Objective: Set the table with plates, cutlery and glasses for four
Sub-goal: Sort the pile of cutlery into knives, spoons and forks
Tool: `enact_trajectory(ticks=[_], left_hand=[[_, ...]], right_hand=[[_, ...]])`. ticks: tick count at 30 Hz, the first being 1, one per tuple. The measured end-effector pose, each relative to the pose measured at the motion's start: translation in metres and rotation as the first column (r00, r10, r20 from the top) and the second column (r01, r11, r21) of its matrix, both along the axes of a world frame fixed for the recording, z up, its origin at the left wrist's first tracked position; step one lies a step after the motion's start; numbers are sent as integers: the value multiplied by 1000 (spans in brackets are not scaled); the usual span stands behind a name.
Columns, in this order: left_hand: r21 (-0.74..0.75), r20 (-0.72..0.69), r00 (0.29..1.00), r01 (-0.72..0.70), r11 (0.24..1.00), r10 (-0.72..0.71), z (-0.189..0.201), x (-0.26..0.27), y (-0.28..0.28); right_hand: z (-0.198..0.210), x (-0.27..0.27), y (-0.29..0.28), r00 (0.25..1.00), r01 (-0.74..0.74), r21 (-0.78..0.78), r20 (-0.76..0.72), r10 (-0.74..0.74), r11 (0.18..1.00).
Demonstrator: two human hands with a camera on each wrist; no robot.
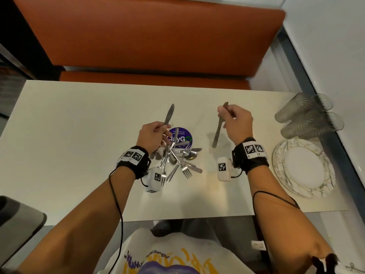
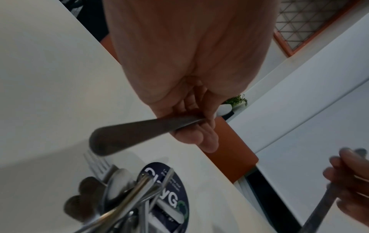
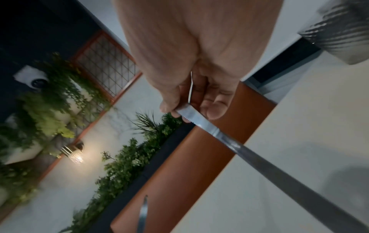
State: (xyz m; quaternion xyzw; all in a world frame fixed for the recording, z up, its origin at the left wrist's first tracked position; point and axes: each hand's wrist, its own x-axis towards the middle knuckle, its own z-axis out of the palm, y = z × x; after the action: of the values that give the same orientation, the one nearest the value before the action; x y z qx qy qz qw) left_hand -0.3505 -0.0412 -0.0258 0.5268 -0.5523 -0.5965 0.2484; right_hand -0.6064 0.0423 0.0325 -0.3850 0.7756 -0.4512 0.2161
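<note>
Head view shows both hands raised over the table [image 1: 65,123], each with one knife lifted clear of the cutlery pile [image 1: 178,159], which I judge is a sorting step before any place is laid. The left hand [image 1: 151,138] curls its fingers round the left knife [image 1: 169,115] at the handle, blade pointing away toward the bench [image 1: 150,36]; the left wrist view shows the handle end sticking out under the curled fingers [image 2: 207,138]. The right hand [image 1: 236,120] pinches the right knife [image 1: 218,129] on the blade, between thumb and fingers, so its handle hangs down toward the person; the right wrist view shows the serrated edge right at the fingertips [image 3: 214,110], a grip that probably needs turning before the knife is set down. The remaining forks, spoons and knives lie tangled near the table's middle, partly over a round sticker [image 1: 182,136], just beside the left wrist. The plates [image 1: 304,169] are stacked at the right edge, and the glasses [image 1: 308,113] lie on their sides beyond them, near the far right corner. No place is laid yet, so the task looks barely begun. The pile sits where a near-side setting could go, and the stacked plates and tipped glasses crowd the right end; both will likely have to be moved out.
</note>
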Motion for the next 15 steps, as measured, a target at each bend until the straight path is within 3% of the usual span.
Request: enact_trajectory(ticks=[4, 10, 15], left_hand=[[15, -36, 999, 6, 1000, -6, 5, -9, 1], [-54, 29, 1000, 11, 998, -10, 7, -17, 10], [24, -72, 996, 57, 998, -55, 14, -15, 16]], right_hand=[[15, 21, -16, 992, -98, -32, 72, 100, 995], [1, 64, -29, 964, -173, -29, 200, 176, 984], [-8, 83, -33, 939, -248, -5, 243, 242, 969]])
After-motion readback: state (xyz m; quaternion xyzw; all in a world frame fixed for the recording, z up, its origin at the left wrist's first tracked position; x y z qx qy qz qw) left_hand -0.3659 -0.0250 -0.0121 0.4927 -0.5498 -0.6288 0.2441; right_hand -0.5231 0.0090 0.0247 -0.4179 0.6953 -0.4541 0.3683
